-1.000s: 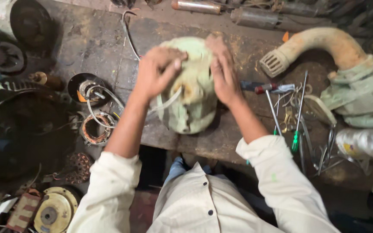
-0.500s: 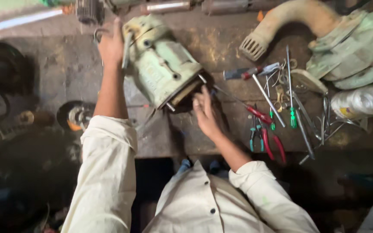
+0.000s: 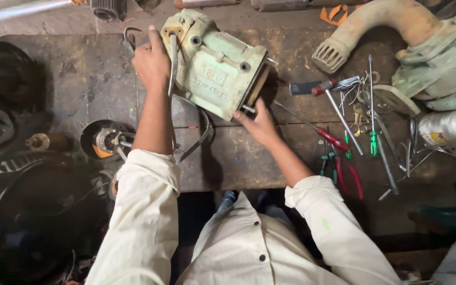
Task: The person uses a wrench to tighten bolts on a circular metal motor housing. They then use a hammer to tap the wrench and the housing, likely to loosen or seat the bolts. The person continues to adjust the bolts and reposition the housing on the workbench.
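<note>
A pale green cast motor housing (image 3: 217, 68) lies tilted on the dark workbench (image 3: 80, 84), its open end facing lower right. My left hand (image 3: 151, 60) grips its far left end, beside a grey cable that runs down off the housing. My right hand (image 3: 259, 124) presses against the housing's lower right edge, fingers on the rim by a protruding bolt. Both arms wear cream sleeves.
Pliers with red handles (image 3: 344, 169), green and red screwdrivers (image 3: 373, 142) and metal rods lie to the right. A curved tan pipe (image 3: 376, 26) and a green casing (image 3: 444, 63) sit at upper right. Round rotor parts (image 3: 106, 140) and dark discs (image 3: 6, 71) lie left.
The housing was upright under both hands, then was laid over onto its side. My left hand moved to its far end and my right hand to its lower rim.
</note>
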